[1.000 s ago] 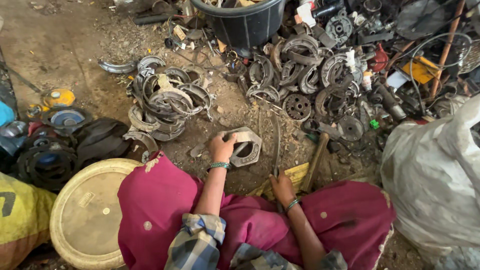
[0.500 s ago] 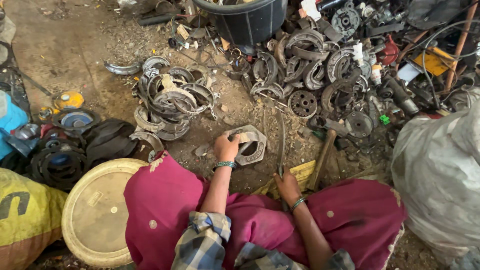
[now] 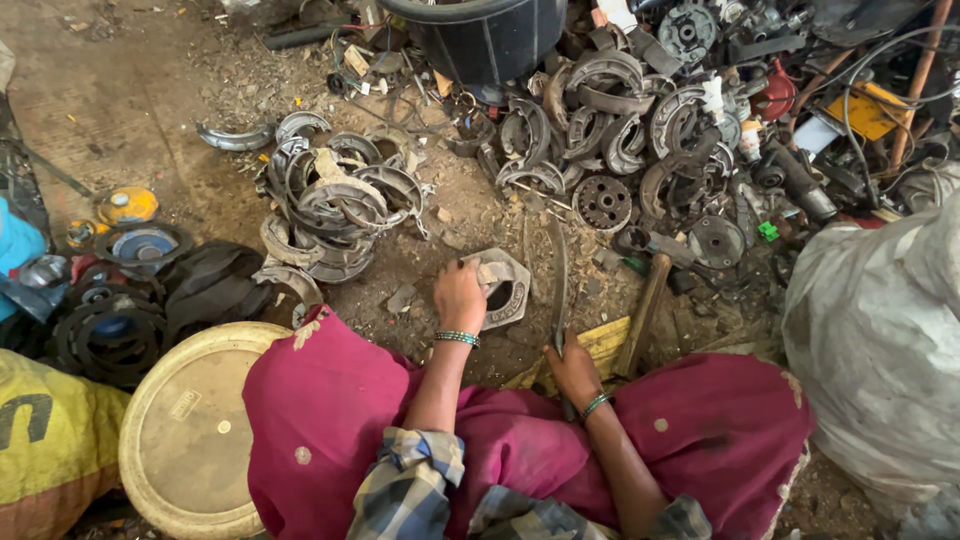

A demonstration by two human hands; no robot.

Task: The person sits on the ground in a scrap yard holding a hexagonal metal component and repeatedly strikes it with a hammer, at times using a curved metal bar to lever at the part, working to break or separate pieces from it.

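Observation:
I sit on the ground, knees covered in magenta cloth. My left hand [image 3: 460, 296] grips a grey metal brake-shoe piece [image 3: 507, 287] that rests on the dirt in front of me. My right hand [image 3: 574, 368] is closed around the lower end of a long dark metal rod [image 3: 559, 270] that points away from me, its tip among the scrap. Both wrists wear green bangles.
A heap of curved brake shoes [image 3: 335, 205] lies to the left, a larger scrap pile [image 3: 640, 130] ahead right. A wooden-handled hammer [image 3: 645, 310] lies by my right hand. A black tub [image 3: 490, 40] stands ahead, a white sack [image 3: 880, 340] right, a cream round lid [image 3: 190, 430] left.
The view has shifted slightly. My left hand stays on the brake-shoe piece and has drawn it a little nearer. My right hand keeps its hold on the rod.

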